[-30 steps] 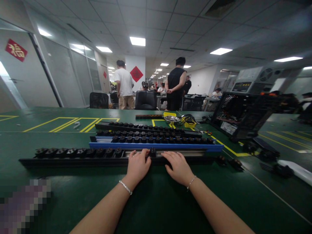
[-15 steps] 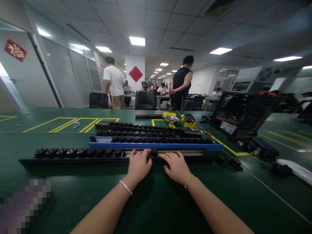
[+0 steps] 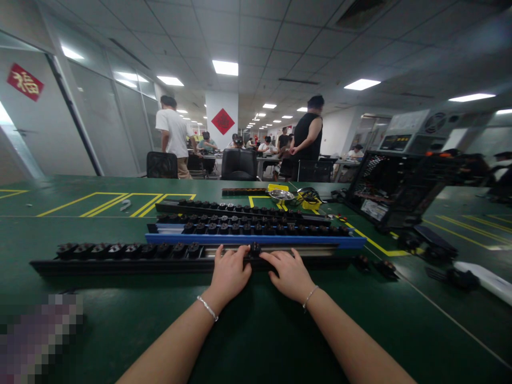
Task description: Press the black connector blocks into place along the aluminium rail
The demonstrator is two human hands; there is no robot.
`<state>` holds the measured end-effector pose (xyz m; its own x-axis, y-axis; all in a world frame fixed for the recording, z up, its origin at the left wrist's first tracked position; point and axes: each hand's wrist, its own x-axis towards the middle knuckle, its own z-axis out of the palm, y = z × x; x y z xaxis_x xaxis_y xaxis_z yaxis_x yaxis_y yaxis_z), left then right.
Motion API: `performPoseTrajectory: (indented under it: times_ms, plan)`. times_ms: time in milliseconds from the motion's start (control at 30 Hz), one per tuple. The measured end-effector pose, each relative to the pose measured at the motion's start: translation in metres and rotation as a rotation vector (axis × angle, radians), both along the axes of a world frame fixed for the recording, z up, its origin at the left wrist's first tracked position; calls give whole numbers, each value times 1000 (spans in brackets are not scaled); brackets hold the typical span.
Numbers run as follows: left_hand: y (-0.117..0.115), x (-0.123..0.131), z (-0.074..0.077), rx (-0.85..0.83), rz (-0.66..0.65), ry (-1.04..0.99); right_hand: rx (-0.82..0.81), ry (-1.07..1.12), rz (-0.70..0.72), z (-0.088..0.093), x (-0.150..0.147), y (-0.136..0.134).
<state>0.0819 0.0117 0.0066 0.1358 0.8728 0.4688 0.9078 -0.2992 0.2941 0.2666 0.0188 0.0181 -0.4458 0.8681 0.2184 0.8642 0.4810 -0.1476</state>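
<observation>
Across the green table, in front of me, lies a long black power-track rail (image 3: 132, 266) with a metallic channel. Several black socket modules (image 3: 132, 249) sit in a row along its left part. One separate black socket module (image 3: 255, 248) stands on the channel near the middle, between my two hands. My left hand (image 3: 231, 273) rests over the rail with fingers apart, its index fingertip touching that module's left side. From the other side, my right hand (image 3: 291, 273) reaches with stretched fingers, the index fingertip at the module's right edge. Both thumbs are near the rail's front edge.
Behind lie a blue rail (image 3: 256, 240) and black rails carrying modules. Two loose modules (image 3: 386, 268) lie to the right. Farther back are a metal dish (image 3: 282, 195) and an opened computer case (image 3: 394, 184). A blurred patch covers the near left corner. People stand beyond the table.
The module between my hands has shifted slightly right along the rail, my left hand moving with it. My right hand looks almost still. The standing people in the background have moved.
</observation>
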Motion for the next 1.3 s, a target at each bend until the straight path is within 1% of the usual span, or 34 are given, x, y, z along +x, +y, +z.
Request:
performPoseTrajectory:
  times_ms: [333, 800, 1133, 1300]
  plan:
    - [-1, -1, 0, 31, -14, 13, 14, -16, 8, 1, 1, 1]
    - [-2, 1, 2, 7, -8, 11, 14, -33, 14, 2, 2, 2]
    - [-3, 0, -2, 53, -37, 23, 1, -16, 25, 1, 2, 2]
    - [-5, 0, 0, 35, -38, 34, 9, -29, 18, 0, 2, 3]
